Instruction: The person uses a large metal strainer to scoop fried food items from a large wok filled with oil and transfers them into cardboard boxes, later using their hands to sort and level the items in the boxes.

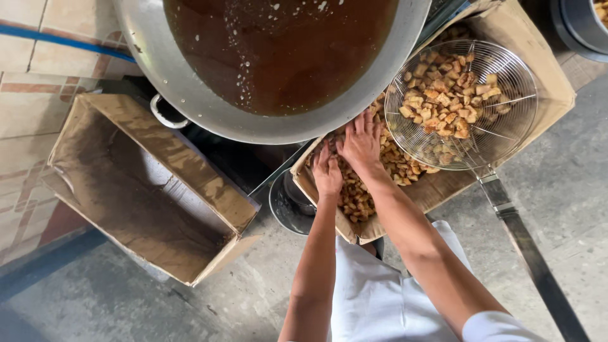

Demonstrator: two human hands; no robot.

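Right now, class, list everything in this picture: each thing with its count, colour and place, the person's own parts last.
Large round metal wok: one, silver, top centre, holds dark brown oil.
Round wire skimmer: one, silver, long handle, over the right box, holds fried pieces.
Golden-brown fried cubes: many, in the right box.
Cardboard box with cubes: one, tan, right.
Open stained cardboard box: one, brown, left.
White apron: one, bottom centre.
Left hand: on the cubes.
Right hand: on the cubes.
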